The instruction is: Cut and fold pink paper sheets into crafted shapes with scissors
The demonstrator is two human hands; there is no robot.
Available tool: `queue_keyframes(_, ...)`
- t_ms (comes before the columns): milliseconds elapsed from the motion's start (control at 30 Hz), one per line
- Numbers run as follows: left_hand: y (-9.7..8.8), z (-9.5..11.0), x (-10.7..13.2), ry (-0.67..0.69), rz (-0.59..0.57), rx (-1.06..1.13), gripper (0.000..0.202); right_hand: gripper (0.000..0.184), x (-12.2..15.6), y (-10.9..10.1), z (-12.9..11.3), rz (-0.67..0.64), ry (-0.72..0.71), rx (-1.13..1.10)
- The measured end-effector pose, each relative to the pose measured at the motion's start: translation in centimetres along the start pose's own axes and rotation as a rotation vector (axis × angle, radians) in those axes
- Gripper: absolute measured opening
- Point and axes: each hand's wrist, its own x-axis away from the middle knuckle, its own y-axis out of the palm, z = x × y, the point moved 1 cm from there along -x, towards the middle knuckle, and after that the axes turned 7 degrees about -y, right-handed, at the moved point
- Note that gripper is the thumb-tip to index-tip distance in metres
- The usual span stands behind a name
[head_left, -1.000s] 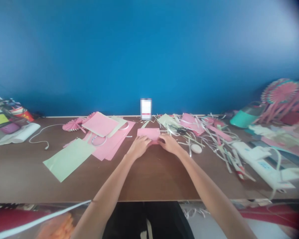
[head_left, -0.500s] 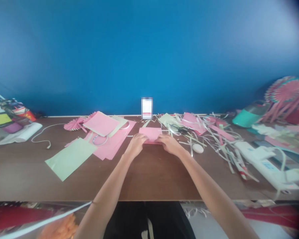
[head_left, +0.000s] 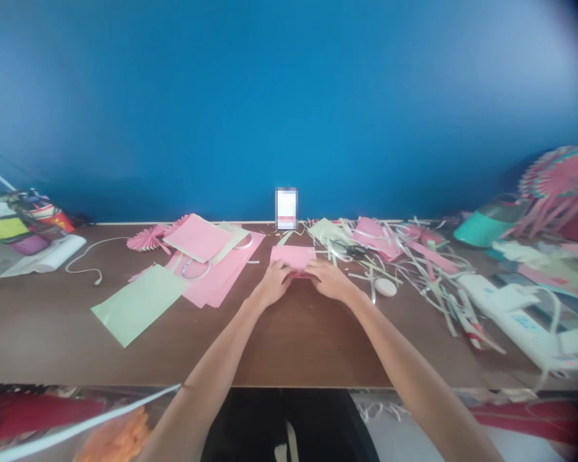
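A small sheet of pink paper [head_left: 293, 255] lies in front of me on the brown table [head_left: 313, 340], its near edge between my two hands. My left hand [head_left: 275, 282] grips the near left part, fingers curled onto it. On the near right part, my right hand [head_left: 325, 278] has its fingers bent and pressed the same way. The fingertips of both hands come close together along the near edge, which looks folded or bent up; the fingers partly hide it. Just behind the paper stands a small bright screen [head_left: 286, 208], blurred out.
Left lie pink sheets [head_left: 200, 239], a green sheet [head_left: 139, 305] and a pleated pink paper fan [head_left: 147, 238]. To the right are paper strips [head_left: 436, 289], a white oval object [head_left: 385, 287], a white power strip [head_left: 520, 324] and a teal container [head_left: 484, 224]. A blue wall [head_left: 289, 96] rises behind.
Both hands have drawn closer together along the paper's near edge and slightly toward me. The view has shifted a little; the other things on the table look unmoved.
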Motion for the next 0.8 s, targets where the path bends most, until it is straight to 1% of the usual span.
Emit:
queue_keyframes(67, 0.2, -0.2, -0.1, -0.013, 0.023, -0.018, 0.027, 0.021, 0.0, 0.0, -0.1, 0.009, -0.005, 0.004)
queue_keyframes(133, 0.3, -0.4, -0.3, -0.028, 0.023, -0.053, 0.028, 0.015, -0.1, 0.1, 0.0, 0.021, -0.015, 0.004)
queue_keyframes(300, 0.3, 0.1, -0.4, -0.028, -0.009, -0.236, 0.028, 0.019, -0.2, 0.5, 0.3, 0.014, -0.036, 0.05)
queue_keyframes(400, 0.1, 0.5, -0.4, -0.008, -0.025, -0.296, 0.027, 0.021, -0.3, 0.7, 0.1, 0.014, -0.043, 0.11)
queue_keyframes(533, -0.1, 0.9, -0.2, -0.004, -0.035, -0.319, 0.025, 0.021, -0.4, 0.6, -0.3, 0.03, -0.02, 0.151)
queue_keyframes(633, -0.1, 1.4, -0.1, -0.019, -0.016, -0.3, 0.024, 0.02, -0.5, 0.2, -0.6, 0.059, 0.002, 0.183)
queue_keyframes(733, 0.0, 1.7, -0.1, -0.043, 0.007, -0.28, 0.03, 0.02, -0.5, 0.0, -0.8, 0.086, -0.001, 0.195)
queue_keyframes(800, 0.0, 1.9, -0.1, -0.053, 0.014, -0.305, 0.032, 0.022, -0.5, -0.1, -1.0, 0.093, -0.012, 0.19)
